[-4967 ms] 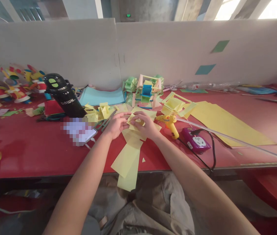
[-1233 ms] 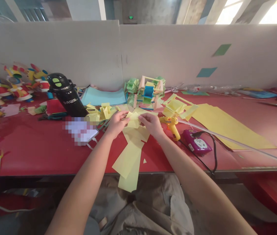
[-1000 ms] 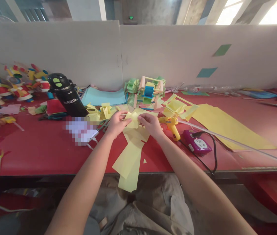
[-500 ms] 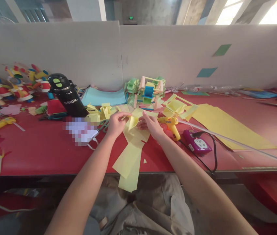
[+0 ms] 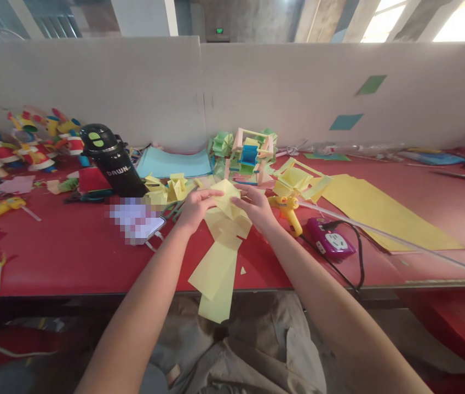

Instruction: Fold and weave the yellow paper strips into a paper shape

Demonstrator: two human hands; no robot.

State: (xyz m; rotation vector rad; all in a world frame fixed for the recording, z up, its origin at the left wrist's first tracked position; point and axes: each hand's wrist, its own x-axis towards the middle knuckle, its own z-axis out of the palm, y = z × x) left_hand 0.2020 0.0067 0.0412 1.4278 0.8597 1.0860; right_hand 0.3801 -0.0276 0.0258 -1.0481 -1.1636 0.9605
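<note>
A small folded piece of yellow paper [image 5: 228, 198] is held up between both hands. My left hand [image 5: 197, 207] pinches its left side, thumb and fingers together. On the right edge, my right hand [image 5: 257, 207] grips the same paper with thumb and fingertips. Below the hands lie several loose yellow paper strips [image 5: 217, 268], overlapping and hanging past the table's front edge. A yellow glue gun [image 5: 290, 212] rests just right of my right hand. Folded yellow paper pieces [image 5: 177, 187] sit beyond my left hand.
A black bottle [image 5: 113, 161] and a charging phone [image 5: 137, 220] are on the left. Behind the hands stands a wooden-stick frame with paper parts [image 5: 251, 156]. To the right are a purple power socket [image 5: 331, 239], its black cable and yellow sheets [image 5: 384, 216]. Blue sheets [image 5: 174, 162] lie at the back.
The folded paper has turned so its flat face now shows, where before it stood up as an open fold. My right hand has shifted its grip along the right edge.
</note>
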